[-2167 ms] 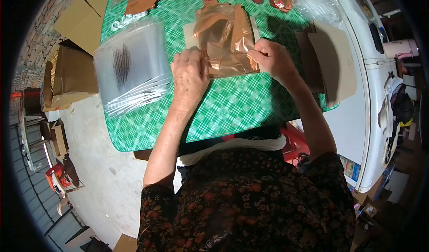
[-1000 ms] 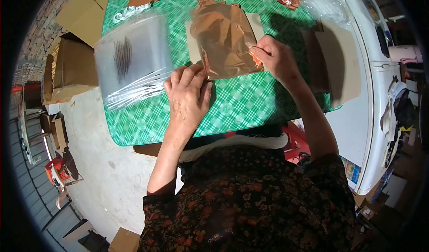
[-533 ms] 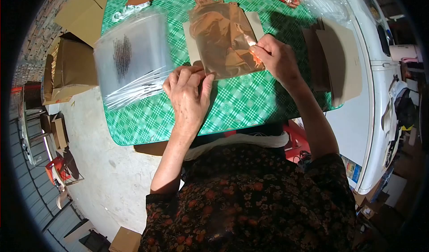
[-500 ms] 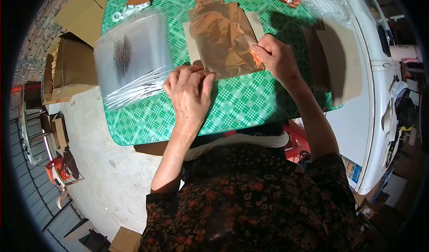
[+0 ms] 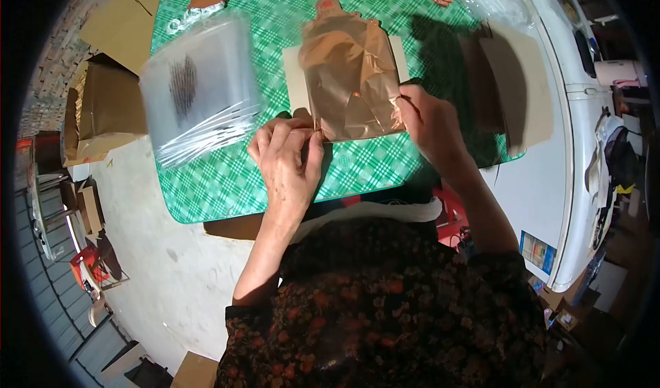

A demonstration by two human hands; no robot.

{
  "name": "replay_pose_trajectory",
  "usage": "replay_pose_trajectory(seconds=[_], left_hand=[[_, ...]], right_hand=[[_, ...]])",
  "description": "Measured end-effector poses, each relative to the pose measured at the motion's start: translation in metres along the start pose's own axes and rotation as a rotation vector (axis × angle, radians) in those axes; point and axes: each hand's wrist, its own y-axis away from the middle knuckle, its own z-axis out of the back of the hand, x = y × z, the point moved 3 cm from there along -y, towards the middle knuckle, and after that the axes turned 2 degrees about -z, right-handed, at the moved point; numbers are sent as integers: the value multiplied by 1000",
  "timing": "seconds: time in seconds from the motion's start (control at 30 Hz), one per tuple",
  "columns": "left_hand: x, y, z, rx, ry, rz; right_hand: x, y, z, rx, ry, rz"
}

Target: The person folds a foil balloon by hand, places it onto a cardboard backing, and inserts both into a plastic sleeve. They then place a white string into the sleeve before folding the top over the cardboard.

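Hands meet at the near edge of a copper-coloured foil bag (image 5: 352, 71) lying on a pale card (image 5: 297, 78) in the middle of the green checked surface (image 5: 364, 168). Left hand (image 5: 285, 161) has its fingers pinched together on the bag's lower left corner; right hand (image 5: 432, 123) grips the lower right corner (fingertips hidden). A stack of clear plastic sleeves (image 5: 196, 92) lies just left.
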Motion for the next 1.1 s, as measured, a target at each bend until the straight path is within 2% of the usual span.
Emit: replay_pose_trajectory(seconds=[0.27,1.1], left_hand=[[-6,15,8,24,50,68],[-11,18,-4,41,-141,45]], right_hand=[[7,12,0,36,-103,-42],[1,9,-6,-35,-3,72]])
